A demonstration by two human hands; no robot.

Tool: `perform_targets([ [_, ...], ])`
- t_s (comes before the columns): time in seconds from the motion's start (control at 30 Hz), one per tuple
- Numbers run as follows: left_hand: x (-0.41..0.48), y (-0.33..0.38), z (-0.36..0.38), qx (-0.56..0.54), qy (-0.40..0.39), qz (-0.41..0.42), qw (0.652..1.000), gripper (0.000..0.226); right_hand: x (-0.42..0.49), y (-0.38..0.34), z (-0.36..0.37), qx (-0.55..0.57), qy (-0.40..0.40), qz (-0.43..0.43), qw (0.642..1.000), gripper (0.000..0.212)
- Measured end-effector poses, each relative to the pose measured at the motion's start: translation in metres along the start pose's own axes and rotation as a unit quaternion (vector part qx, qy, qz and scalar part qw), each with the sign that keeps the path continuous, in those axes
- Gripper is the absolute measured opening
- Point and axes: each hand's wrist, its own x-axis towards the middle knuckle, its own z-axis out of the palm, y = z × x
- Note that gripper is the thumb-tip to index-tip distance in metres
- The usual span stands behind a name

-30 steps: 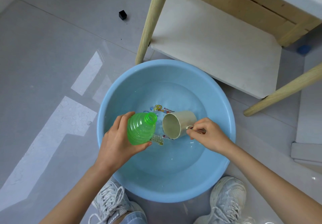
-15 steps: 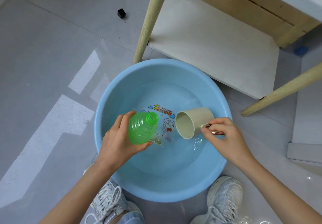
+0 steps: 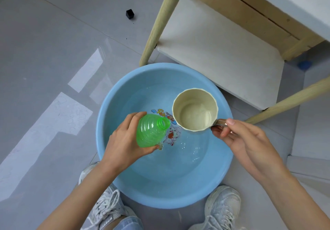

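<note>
Green bottle [image 3: 151,133], ribbed and uncapped, sits in the person's left hand [image 3: 125,144], fingers and thumb wrapped round its body. It is held tilted over the blue basin [image 3: 160,194], with its open neck aimed up towards the cream cup [image 3: 194,111]. The right hand [image 3: 244,140] pinches the cup's metal handle [image 3: 220,122] between thumb and curled fingers, holding the cup mouth-up above the far right part of the basin. The cup's rim is just beside the bottle's neck, and I see a small gap between them.

Shallow water [image 3: 187,158] lies in the basin over a cartoon print [image 3: 171,135] on its bottom. Two white trainers [image 3: 105,206] stand against the near rim on the grey tiled floor. Beyond the basin a pale wooden table leg [image 3: 160,24] rises beside a white shelf [image 3: 223,51]. A small black cube [image 3: 130,13] lies farther off.
</note>
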Motion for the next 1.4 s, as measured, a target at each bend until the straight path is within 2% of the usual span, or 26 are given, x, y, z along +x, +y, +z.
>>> perform_targets([
  [0.1, 0.001, -0.002, 0.0, -0.009, 0.0, 0.024, 1.0, 0.094, -0.002, -0.003, 0.005, 0.03, 0.009, -0.005, 0.999, 0.049],
  [0.33, 0.0, 0.0, 0.0, -0.023, 0.011, 0.045, 0.999, 0.091, -0.007, 0.008, 0.013, -0.12, 0.05, -0.081, 0.988, 0.055],
  [0.43, 0.0, 0.0, -0.001, -0.024, 0.016, 0.05, 0.998, 0.093, -0.008, 0.011, 0.015, -0.149, 0.064, -0.09, 0.983, 0.056],
  [0.67, 0.001, 0.002, -0.004, -0.036, 0.023, 0.044, 0.998, 0.093, -0.011, 0.006, 0.02, -0.195, 0.066, -0.135, 0.969, 0.047],
  [0.87, 0.001, 0.003, -0.003, -0.044, 0.018, 0.044, 0.998, 0.092, -0.014, -0.002, 0.025, -0.248, 0.046, -0.187, 0.95, 0.03],
  [1.03, 0.002, 0.004, -0.003, -0.051, 0.015, 0.04, 0.998, 0.091, -0.015, -0.002, 0.022, -0.245, 0.043, -0.214, 0.945, 0.023],
  [1.17, 0.003, 0.006, -0.003, -0.059, 0.011, 0.035, 0.998, 0.092, -0.015, -0.003, 0.022, -0.262, 0.04, -0.243, 0.933, 0.031],
  [1.27, 0.004, 0.008, -0.003, -0.06, 0.012, 0.035, 0.998, 0.092, -0.016, -0.004, 0.023, -0.276, 0.035, -0.263, 0.924, 0.047],
  [1.4, 0.004, 0.009, -0.003, -0.062, 0.009, 0.034, 0.997, 0.092, -0.017, -0.004, 0.022, -0.295, 0.033, -0.283, 0.912, 0.046],
])
